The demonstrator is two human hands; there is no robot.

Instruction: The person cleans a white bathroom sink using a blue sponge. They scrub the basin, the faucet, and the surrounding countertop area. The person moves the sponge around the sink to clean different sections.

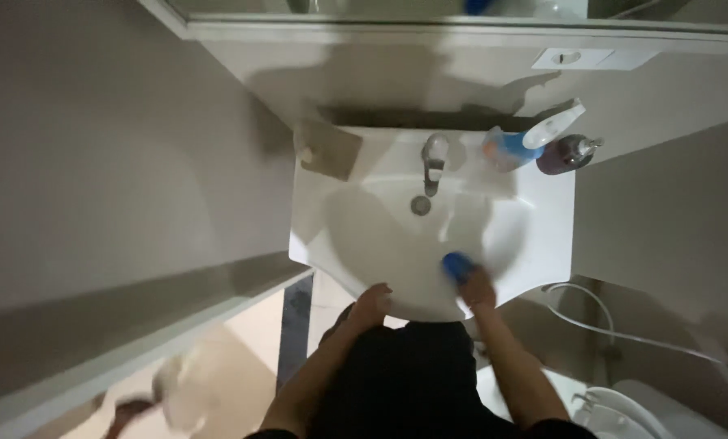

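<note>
A white washbasin lies straight below me. My left hand rests on its front rim, fingers curled over the edge, holding nothing. My right hand is inside the bowl near the front right, pressed on a blue sponge or cloth against the basin wall. The chrome tap stands at the back of the bowl with the drain just in front of it.
A blue spray bottle with a white trigger and a dark soap dispenser stand at the basin's back right. A grey cloth lies at the back left. A toilet and white hose are lower right; a ledge runs left.
</note>
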